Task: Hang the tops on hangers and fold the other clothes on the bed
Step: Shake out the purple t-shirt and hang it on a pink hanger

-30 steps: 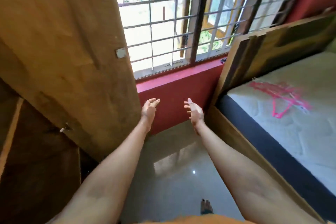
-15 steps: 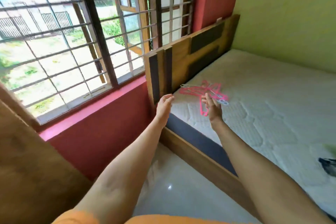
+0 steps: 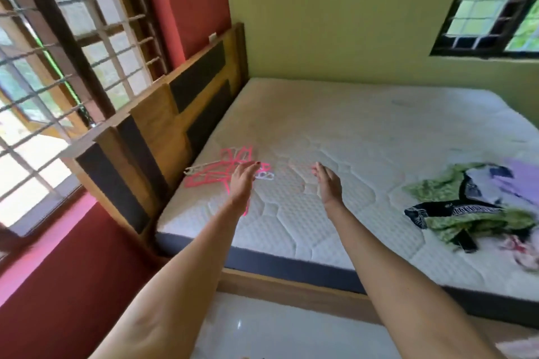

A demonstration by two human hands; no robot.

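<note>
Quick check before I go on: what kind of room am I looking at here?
Most likely a home bedroom: a bare mattress on a wooden bed with a headboard, a heap of clothes, and pink hangers lying on it.

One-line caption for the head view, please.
Both hands, left and right, reach open over the mattress; pink hangers near the headboard, clothes at right.

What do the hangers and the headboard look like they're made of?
Hangers: thin pink ones, plus at least one white, look like moulded plastic, judging by the uniform bright colour and slim rods; blur leaves this open. Headboard: wood or wood-look laminate, showing brown grain with a low sheen, inset with dark matte panels whose material cannot be told.
</note>
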